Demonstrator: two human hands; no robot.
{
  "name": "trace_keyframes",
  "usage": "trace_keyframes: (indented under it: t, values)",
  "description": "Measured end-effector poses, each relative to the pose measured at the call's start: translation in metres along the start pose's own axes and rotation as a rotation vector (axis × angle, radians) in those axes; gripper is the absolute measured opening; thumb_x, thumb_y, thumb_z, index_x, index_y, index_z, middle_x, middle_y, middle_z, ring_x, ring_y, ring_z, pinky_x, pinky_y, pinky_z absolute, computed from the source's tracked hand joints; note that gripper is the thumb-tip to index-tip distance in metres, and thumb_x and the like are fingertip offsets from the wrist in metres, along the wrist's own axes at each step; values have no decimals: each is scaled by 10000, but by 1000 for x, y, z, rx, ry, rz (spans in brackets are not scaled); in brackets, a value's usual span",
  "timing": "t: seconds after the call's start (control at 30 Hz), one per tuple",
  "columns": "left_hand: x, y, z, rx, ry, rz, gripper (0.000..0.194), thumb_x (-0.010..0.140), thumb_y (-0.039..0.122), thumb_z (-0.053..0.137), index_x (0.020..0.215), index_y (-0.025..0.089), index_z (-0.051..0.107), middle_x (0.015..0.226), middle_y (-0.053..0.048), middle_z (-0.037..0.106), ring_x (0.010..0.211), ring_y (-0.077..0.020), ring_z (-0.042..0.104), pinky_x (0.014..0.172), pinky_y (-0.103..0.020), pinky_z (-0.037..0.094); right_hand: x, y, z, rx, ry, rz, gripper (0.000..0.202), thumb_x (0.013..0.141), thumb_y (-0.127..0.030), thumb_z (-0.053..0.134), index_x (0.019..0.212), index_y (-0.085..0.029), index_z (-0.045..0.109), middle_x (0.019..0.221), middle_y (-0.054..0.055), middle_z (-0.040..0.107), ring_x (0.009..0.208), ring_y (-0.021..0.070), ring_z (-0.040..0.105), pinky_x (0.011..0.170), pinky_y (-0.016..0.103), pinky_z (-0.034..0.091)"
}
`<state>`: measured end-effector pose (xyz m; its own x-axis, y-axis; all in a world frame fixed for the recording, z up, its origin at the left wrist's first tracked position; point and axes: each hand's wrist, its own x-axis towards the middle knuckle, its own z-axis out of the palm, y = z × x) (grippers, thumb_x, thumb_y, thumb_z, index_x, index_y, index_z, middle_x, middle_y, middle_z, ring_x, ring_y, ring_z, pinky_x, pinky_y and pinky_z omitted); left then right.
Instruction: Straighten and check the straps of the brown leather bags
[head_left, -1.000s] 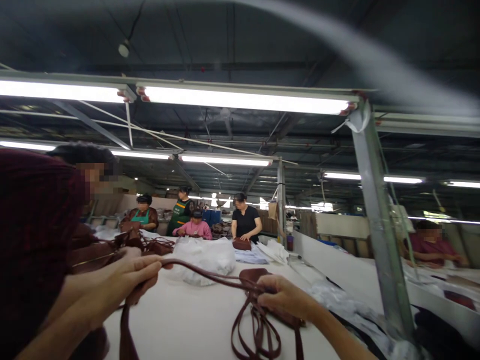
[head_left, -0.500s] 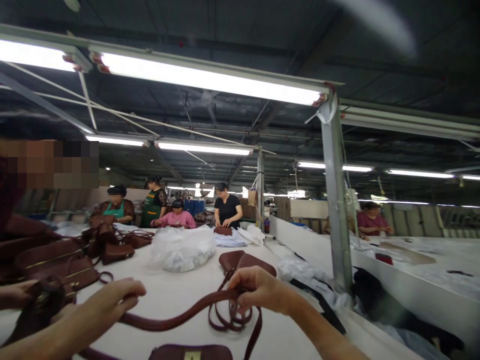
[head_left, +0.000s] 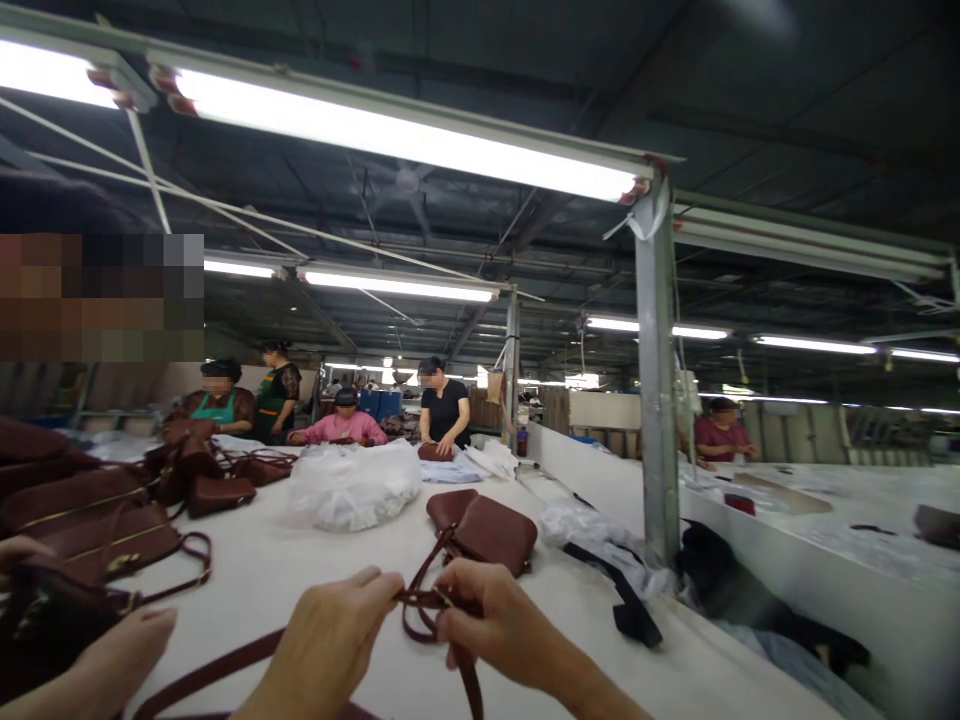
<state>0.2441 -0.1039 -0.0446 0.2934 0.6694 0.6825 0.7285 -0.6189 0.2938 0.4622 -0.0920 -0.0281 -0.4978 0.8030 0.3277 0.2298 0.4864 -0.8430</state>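
At a long white worktable (head_left: 315,570) under strip lights (head_left: 405,135), we hold a maroon leather strap (head_left: 424,600) between both hands, close to the near edge of the table. Our left hand (head_left: 330,640) has its fingers drawn together, the thumb and forefinger pinched on the strap where it bunches into loops; our right hand (head_left: 499,625) is curled shut on the same loops just beside it, so the two hands nearly touch. From the loops one length of strap trails away to the lower left across the table, another hangs down below our right hand, and a third runs up to a maroon handbag (head_left: 484,530) lying flat just beyond our hands. Past it sits a heap of clear plastic bags (head_left: 352,485). To the left, more maroon bags (head_left: 97,510) are piled on the table, and a neighbour's hand (head_left: 112,655) rests by a dark bag at the near left corner. A black strap (head_left: 626,600) lies along the table's right edge beside a steel post (head_left: 656,370). At the far end, several workers (head_left: 442,410) stand or sit at the same table.
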Motion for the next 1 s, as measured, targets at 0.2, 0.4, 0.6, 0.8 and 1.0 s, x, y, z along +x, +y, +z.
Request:
trace_keyframes:
  t: [0.2,0.4,0.6,0.8,1.0]
  values:
    - [4,0,-16,-376,-365,-193,228,864,255,498,768,189,694,604,24,547,620,-160,509,593,-235,329,4,14,-11,309,-261,127,387,685,-449,785,870,-155,614,679,-22,642,486,73,537,480,193,417]
    - [4,-11,-24,-582,-512,-229,207,835,262,545,796,176,729,573,41,522,578,-132,434,572,-221,316,-3,23,-12,428,-450,140,575,692,-597,826,960,-114,665,725,22,666,526,79,557,520,206,400]
    - [-4,-10,-26,-339,-333,-78,219,905,307,569,891,228,773,827,-17,670,777,-188,592,705,-236,380,-1,35,2,447,-260,116,463,704,-458,833,1010,-137,699,866,72,748,580,93,548,518,223,323]
    - [-19,-7,-17,-443,-411,-158,167,848,283,587,821,221,741,769,4,652,741,-187,536,683,-248,367,6,35,19,325,7,-32,234,685,-266,786,897,-190,723,838,5,735,763,164,615,694,279,422]
    - [-28,-22,17,-777,-275,-385,209,833,355,656,997,245,724,787,1,653,755,-196,556,655,-285,405,10,44,32,47,-13,-113,202,765,-296,680,944,-215,730,867,36,743,813,237,662,749,366,498]
